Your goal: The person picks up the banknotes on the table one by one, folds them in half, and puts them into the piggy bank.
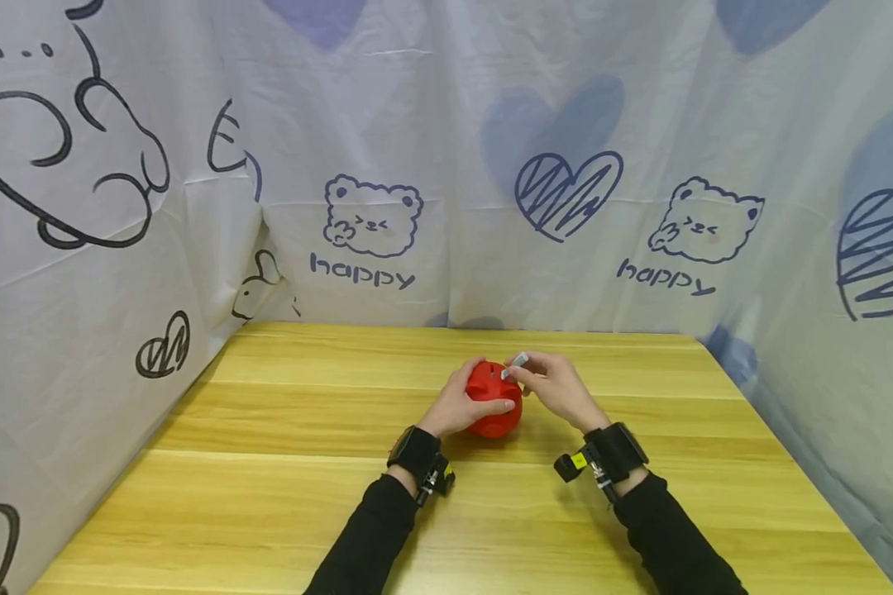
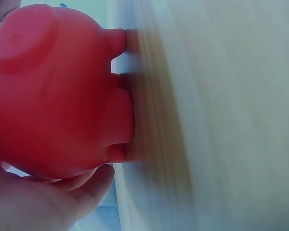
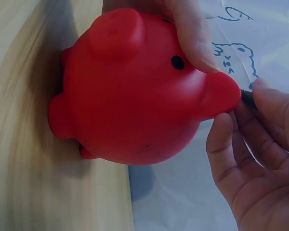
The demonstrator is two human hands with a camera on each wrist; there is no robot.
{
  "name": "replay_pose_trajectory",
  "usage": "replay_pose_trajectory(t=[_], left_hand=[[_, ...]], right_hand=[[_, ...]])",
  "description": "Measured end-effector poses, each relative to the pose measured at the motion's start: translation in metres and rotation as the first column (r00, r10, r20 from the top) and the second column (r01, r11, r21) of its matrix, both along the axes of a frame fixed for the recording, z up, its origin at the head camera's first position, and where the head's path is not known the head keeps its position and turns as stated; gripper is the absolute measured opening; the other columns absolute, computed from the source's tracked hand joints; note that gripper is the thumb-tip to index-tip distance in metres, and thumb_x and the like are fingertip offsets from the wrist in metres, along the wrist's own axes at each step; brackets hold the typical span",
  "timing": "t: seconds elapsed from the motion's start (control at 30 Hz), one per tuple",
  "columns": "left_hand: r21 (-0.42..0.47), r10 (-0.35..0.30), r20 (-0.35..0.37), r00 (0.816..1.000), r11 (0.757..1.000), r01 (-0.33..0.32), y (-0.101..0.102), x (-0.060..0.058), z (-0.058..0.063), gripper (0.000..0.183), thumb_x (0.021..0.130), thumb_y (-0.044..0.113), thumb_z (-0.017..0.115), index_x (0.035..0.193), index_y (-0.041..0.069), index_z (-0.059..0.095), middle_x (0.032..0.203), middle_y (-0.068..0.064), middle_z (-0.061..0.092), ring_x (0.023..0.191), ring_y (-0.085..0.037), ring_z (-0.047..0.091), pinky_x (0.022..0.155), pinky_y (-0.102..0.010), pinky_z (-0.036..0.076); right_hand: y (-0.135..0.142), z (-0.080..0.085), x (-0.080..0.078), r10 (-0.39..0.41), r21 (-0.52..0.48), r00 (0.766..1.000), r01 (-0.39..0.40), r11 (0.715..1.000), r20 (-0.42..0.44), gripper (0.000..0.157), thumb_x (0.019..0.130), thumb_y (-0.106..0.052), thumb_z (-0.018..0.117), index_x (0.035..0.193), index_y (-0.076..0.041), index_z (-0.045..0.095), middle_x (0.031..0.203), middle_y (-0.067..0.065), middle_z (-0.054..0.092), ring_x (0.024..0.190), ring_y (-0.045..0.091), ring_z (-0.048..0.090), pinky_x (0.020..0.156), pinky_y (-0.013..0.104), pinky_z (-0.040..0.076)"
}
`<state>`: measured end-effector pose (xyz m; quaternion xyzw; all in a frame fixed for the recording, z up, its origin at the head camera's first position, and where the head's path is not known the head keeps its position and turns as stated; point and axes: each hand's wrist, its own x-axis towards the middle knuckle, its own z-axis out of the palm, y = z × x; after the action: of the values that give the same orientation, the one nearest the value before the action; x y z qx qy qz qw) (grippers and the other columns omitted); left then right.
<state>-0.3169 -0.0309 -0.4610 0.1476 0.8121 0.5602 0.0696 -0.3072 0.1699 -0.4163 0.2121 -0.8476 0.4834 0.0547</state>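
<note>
A red piggy bank point(image 1: 497, 424) stands upright on the wooden table, its snout point(image 3: 118, 32) towards the person. My left hand point(image 1: 456, 405) holds it from the left side, thumb laid across the front and fingers round its far side. At the top, a dark slot point(image 1: 492, 370) shows between the ears. My right hand point(image 1: 563, 391) pinches a small, thin greyish piece point(image 1: 519, 359) between thumb and fingers, close beside the right ear point(image 3: 224, 96). In the right wrist view only a dark end of this piece appears; I cannot tell what it is.
The light wooden table point(image 1: 283, 487) spreads around the piggy bank. White cloth point(image 1: 461, 273) with printed bears and hearts hangs behind the table and along both sides. Each wrist wears a black strap point(image 1: 414, 450) with a small camera.
</note>
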Motion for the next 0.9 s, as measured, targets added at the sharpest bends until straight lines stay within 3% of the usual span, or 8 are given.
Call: replay_pose_trajectory(t=[0.17, 0.43, 0.9], left_hand=[[0.002, 0.002, 0.002, 1.000, 1.000, -0.002, 0.000, 0.001, 0.000, 0.095, 0.078, 0.045, 0.080, 0.154, 0.018, 0.029, 0.145, -0.013, 0.040, 0.124, -0.031, 0.048, 0.101, -0.048, 0.047], [0.004, 0.006, -0.005, 1.000, 1.000, -0.006, 0.001, 0.001, 0.000, 0.094, 0.078, 0.043, 0.081, 0.153, 0.018, 0.030, 0.143, -0.013, 0.040, 0.122, -0.031, 0.049, 0.100, -0.047, 0.047], [0.013, 0.005, 0.001, 1.000, 1.000, -0.005, 0.000, 0.003, 0.001, 0.092, 0.079, 0.042, 0.080, 0.153, 0.020, 0.030, 0.143, -0.012, 0.040, 0.123, -0.029, 0.049, 0.101, -0.047, 0.047]], right_hand=[[-0.005, 0.000, -0.004, -0.009, 0.053, 1.000, 0.010, 0.999, -0.013, 0.016, 0.096, -0.026, 0.064, 0.104, -0.015, 0.072, 0.100, 0.003, 0.072, 0.089, 0.023, 0.064, 0.074, 0.047, 0.057], [-0.011, 0.004, -0.011, -0.015, 0.140, 0.999, 0.022, 0.990, -0.052, 0.015, 0.096, -0.026, 0.064, 0.104, -0.015, 0.072, 0.098, 0.000, 0.072, 0.095, 0.021, 0.066, 0.076, 0.032, 0.056], [-0.019, 0.015, -0.016, 0.069, 0.286, 0.987, -0.025, 0.958, -0.145, 0.006, 0.095, -0.020, 0.065, 0.093, -0.015, 0.069, 0.089, -0.001, 0.070, 0.087, 0.018, 0.064, 0.078, 0.034, 0.054]])
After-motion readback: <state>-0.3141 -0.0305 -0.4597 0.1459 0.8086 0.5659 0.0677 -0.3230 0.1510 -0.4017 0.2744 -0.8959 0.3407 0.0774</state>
